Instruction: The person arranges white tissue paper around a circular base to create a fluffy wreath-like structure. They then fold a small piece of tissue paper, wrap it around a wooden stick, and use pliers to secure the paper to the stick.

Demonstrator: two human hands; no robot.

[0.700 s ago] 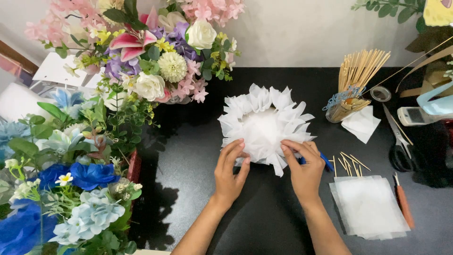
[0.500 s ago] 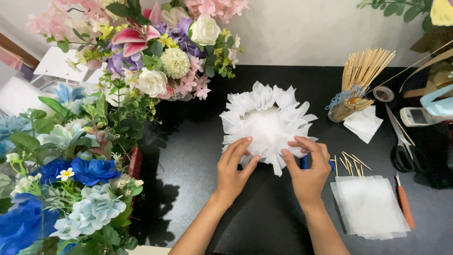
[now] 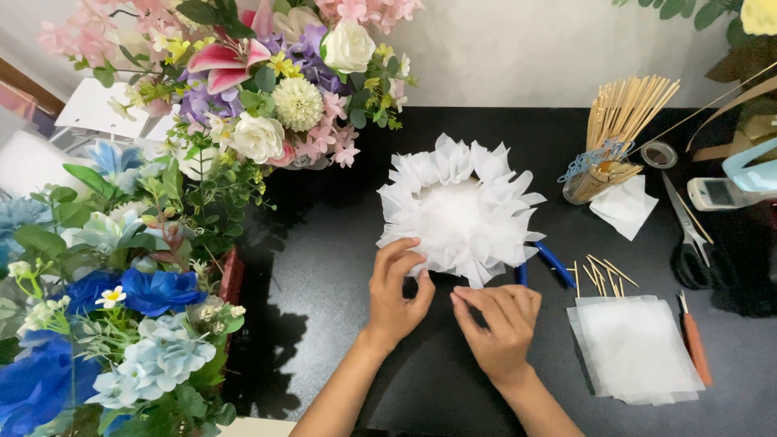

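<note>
A white tissue-paper flower [image 3: 460, 210] with many pointed petals lies on the black table [image 3: 324, 291]. My left hand [image 3: 398, 293] rests at its lower left edge, fingers curled and touching the petals. My right hand [image 3: 499, 325] lies just below the flower with its fingers stretched left, fingertips near my left hand and just under the lowest petals. Blue-handled pliers [image 3: 550, 263] poke out from under the flower's right side.
A stack of white tissue squares [image 3: 635, 348], loose wooden sticks [image 3: 603, 275], a jar of skewers [image 3: 615, 129], scissors [image 3: 688, 239], a tape roll [image 3: 659, 154] and an orange-handled tool [image 3: 694, 344] lie at the right. Artificial flower bouquets [image 3: 243, 89] crowd the left.
My right hand has dropped off the flower's lower right petals and slid down and left, below the flower. My left hand stays at the lower left edge.
</note>
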